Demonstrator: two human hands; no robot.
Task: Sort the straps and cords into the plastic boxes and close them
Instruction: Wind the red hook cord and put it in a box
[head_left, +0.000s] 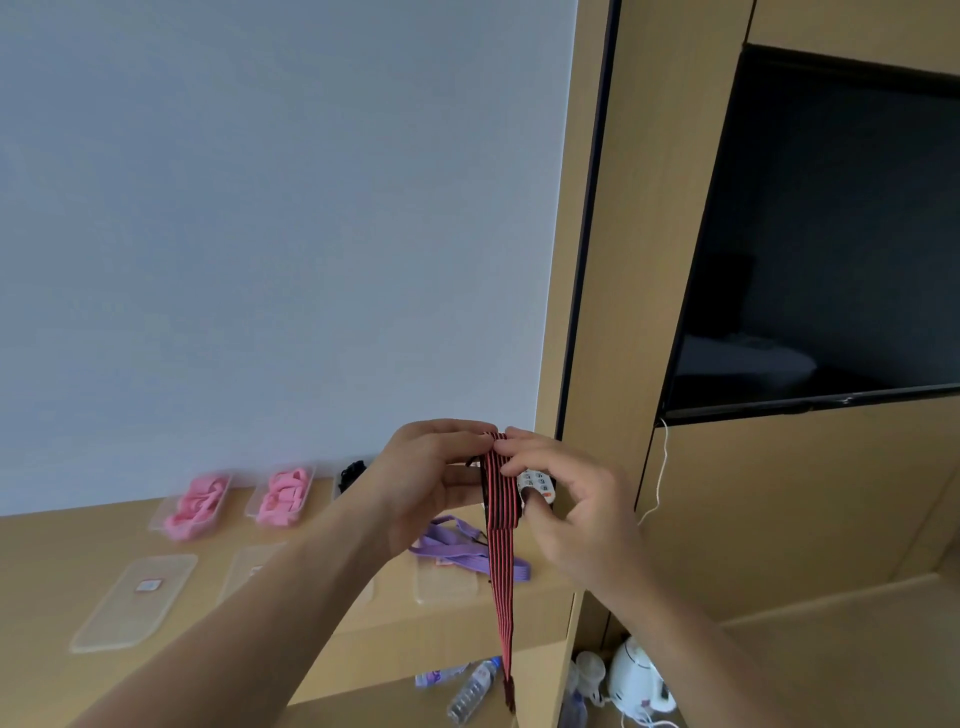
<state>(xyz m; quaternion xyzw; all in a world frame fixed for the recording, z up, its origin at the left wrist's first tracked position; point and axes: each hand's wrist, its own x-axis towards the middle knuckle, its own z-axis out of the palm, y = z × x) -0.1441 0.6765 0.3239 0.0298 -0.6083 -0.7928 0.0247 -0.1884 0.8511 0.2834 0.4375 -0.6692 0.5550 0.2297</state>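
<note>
A red and black striped strap (501, 525) hangs folded from both hands above the wooden desk (47, 566). My left hand (431, 478) pinches its top fold from the left. My right hand (566, 506) pinches the same fold from the right. The strap's tail drops past the desk edge. Two open plastic boxes (193, 505) (283, 496) at the back hold pink straps. A third box (349, 475) with black cord sits behind my left hand, mostly hidden. A purple strap (457, 545) lies loose on the desk below my hands.
Clear lids (132, 603) (244, 569) (447, 584) lie flat on the desk. A white keypad device (537, 486) shows between my hands. A dark television (831, 249) hangs at the right. Below the desk stand a water bottle (475, 691) and a white kettle (639, 680).
</note>
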